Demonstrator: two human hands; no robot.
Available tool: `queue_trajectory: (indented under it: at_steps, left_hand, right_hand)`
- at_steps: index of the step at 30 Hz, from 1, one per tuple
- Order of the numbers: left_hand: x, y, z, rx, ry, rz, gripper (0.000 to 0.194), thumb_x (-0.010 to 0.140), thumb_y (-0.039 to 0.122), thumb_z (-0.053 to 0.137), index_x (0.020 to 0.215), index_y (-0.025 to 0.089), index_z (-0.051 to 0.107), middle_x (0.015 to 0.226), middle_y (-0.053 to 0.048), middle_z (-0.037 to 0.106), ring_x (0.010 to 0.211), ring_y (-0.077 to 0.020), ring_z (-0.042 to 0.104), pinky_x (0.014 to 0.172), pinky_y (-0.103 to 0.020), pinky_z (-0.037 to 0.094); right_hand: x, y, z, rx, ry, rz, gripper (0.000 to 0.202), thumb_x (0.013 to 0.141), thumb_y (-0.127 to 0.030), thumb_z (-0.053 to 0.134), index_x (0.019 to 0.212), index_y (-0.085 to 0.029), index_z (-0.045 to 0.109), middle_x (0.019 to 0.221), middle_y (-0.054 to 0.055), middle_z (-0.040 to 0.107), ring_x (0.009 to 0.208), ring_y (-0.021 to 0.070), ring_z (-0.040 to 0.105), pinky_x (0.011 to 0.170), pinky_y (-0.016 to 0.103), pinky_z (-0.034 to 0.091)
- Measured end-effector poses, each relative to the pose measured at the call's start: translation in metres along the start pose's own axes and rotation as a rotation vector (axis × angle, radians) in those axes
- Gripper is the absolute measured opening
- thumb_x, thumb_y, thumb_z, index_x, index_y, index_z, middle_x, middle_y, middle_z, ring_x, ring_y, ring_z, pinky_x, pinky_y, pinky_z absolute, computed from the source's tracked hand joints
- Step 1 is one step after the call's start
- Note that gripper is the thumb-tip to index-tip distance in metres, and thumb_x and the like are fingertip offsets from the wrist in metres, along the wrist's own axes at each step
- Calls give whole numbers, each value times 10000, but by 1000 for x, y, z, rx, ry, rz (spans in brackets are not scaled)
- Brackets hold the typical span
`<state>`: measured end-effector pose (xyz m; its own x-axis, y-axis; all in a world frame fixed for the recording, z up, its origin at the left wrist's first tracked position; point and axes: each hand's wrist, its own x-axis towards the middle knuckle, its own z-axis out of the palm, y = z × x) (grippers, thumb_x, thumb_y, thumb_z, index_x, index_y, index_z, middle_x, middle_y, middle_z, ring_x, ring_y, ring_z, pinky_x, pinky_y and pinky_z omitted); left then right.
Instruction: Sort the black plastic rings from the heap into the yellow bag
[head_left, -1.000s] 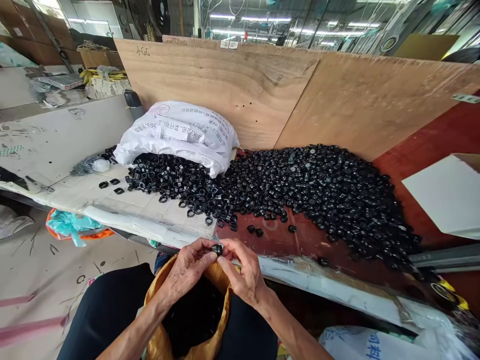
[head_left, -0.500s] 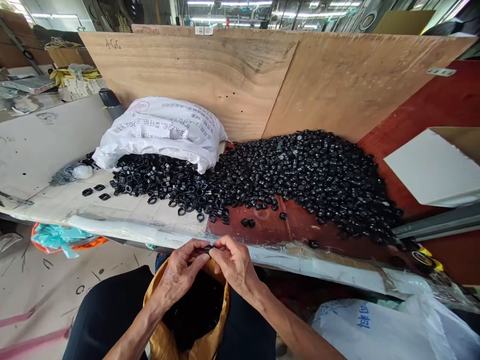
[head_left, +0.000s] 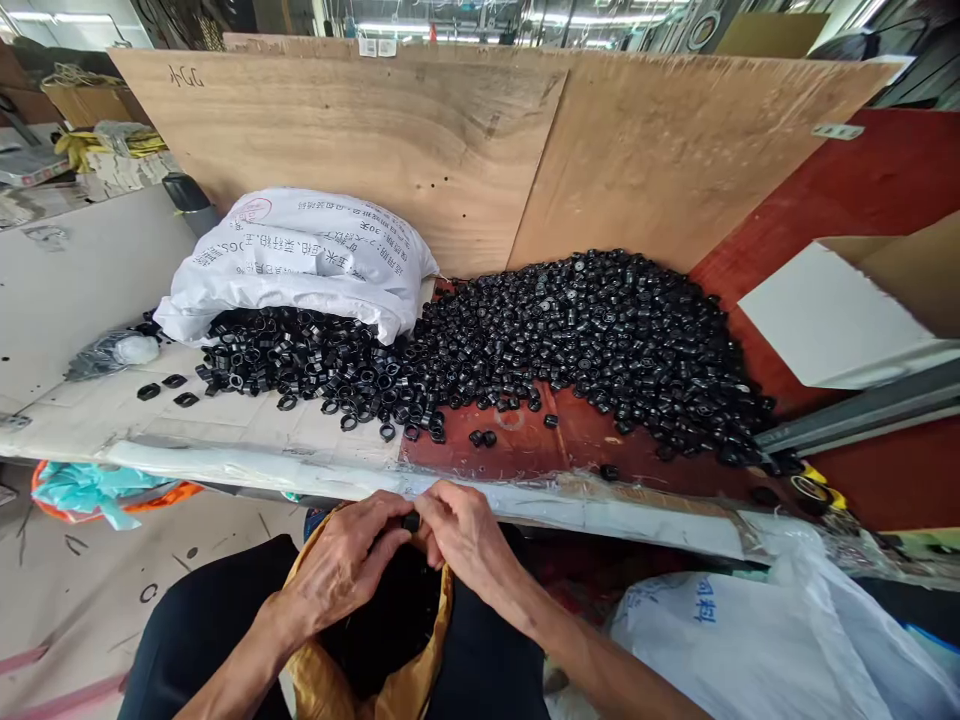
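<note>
- The left hand [head_left: 341, 555] pinches a small black part [head_left: 411, 521] between thumb and fingers, the gap only as wide as the part.
- The right hand [head_left: 463, 528] meets it from the right, fingertips drawn together on the part's other side, so both hands share the hold; the fingers hide much of the part, and I cannot tell its exact shape.
- The part sits above the far side of the open mouth of a yellow sack [head_left: 319, 685], near the table's near edge; the inside of the sack is dark.
- The sack stands between the person's dark-clothed legs [head_left: 206, 625].
- On the left of the table, black rings [head_left: 300, 355] lie heaped on a pale surface [head_left: 240, 425], with a few loose ones at the heap's left.
- A printed white sack [head_left: 296, 250] lies over the far side of the rings.
- On the right, a larger pile of black caps [head_left: 607, 340] covers much of a red surface [head_left: 517, 455]; its left side meets the rings.
- A few single caps lie apart on the red, nearer the hands.
- A wooden board [head_left: 337, 130] stands along the far side.
- At the far right are a white box [head_left: 829, 315] and a metal bar [head_left: 862, 408]; a white bag [head_left: 720, 635] is at the near right, below table level.
</note>
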<state>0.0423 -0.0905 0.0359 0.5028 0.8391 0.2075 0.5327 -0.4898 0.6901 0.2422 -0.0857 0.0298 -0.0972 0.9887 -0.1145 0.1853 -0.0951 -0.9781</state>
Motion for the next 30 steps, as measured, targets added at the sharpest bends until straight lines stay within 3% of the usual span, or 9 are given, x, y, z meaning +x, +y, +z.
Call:
queue_trajectory:
  at_steps: [2,4,7,11,17,23,25,27,30]
  left_hand:
    - [13,5,-6,19,-104,-51,145,977,305,642,1095,256,711,922,-21,755,803,-188,724,752,-284,561]
    - [34,7,-3,54,-18,-100,141,964,334,664,1046,229,710,799,-3,705,690,-169,672,677,-276,524]
    - [73,3,17,127,200,-118,221,966,282,653,1172,206,682,828,-22,697,781,-198,677,762,-308,530]
    - [110,-12,41,221,207,-128,207,917,192,686,1120,222,711,862,-36,659,826,-216,667,788,-319,536]
    - [102,-27,41,221,235,-60,93,934,161,649,954,219,719,960,-51,640,861,-191,670,792,-305,553]
    - [78,-29,33,117,306,8,126,932,134,585,1014,209,644,1101,-72,689,952,-194,709,865,-321,573]
    - [75,-30,34,73,317,-69,202,897,126,593,1078,213,610,1043,-49,705,823,-166,704,791,-302,575]
    - [74,-30,36,40,329,-136,298,857,115,603,1137,216,588,941,-14,704,721,-146,678,732,-284,564]
    - [75,-29,38,29,341,-139,343,821,108,605,1147,212,601,871,1,683,716,-149,661,719,-282,555]
  right_hand:
    - [13,5,-22,-341,223,-280,100,936,-247,582,898,-199,661,829,71,669,708,203,662,637,292,537]
    - [28,14,-42,-616,352,-412,229,890,-141,587,1092,-184,686,1033,123,648,847,239,670,705,326,552]
    - [48,30,-57,-868,352,-415,297,888,-97,588,1160,-168,683,1064,129,599,795,234,647,652,326,535]
    - [59,40,-55,-957,367,-410,180,916,-153,626,1089,-176,669,1030,110,582,776,220,613,639,306,504]
    - [64,31,-53,-992,386,-352,69,914,-163,642,974,-198,641,996,76,573,682,170,548,572,271,396]
    - [66,31,-58,-821,391,-384,101,873,-112,591,935,-183,627,954,95,643,709,188,597,635,292,468]
    - [63,30,-57,-589,371,-410,74,895,-175,603,959,-187,636,899,73,674,691,183,617,654,300,518]
    - [59,24,-54,-284,265,-387,117,930,-273,620,1004,-192,661,872,49,694,659,168,641,645,300,567]
    - [56,13,-44,42,112,-387,192,948,-346,641,1059,-205,710,1053,73,712,791,177,708,710,311,627]
